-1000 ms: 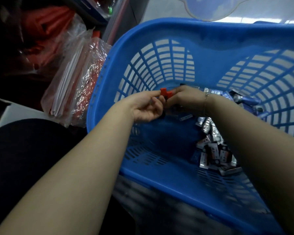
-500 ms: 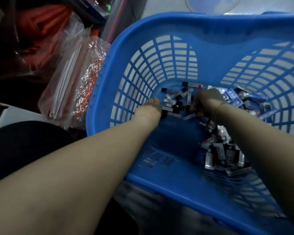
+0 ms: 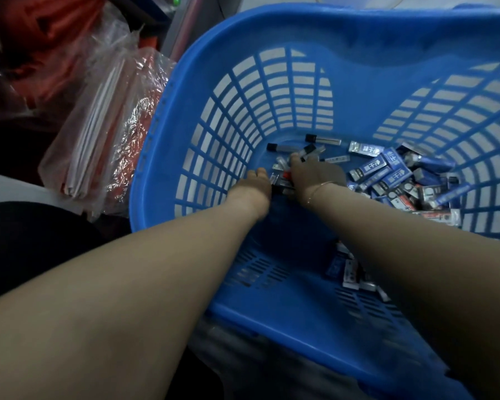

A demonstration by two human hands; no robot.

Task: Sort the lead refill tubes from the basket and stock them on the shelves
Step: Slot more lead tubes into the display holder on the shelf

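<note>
Tubes [image 3: 283,147]: black-capped clear ones lie loose on the basket floor at the far end, just beyond your fingers.
Basket [image 3: 272,33]: blue, slatted, tilted toward you.
Boxes [image 3: 387,171]: blue and white packs heaped along the right wall, more under your right forearm.
Left hand [image 3: 256,186]: down on the floor, fingers curled under and hidden; you cannot tell what it holds.
Right hand [image 3: 315,174]: palm down over the tubes, fingertips among them, a red-tipped piece [image 3: 286,175] at its thumb side; grip unclear.
Bracelet [image 3: 319,189]: thin, on your right wrist.
Bags [image 3: 104,111]: clear plastic, left of the basket.
</note>
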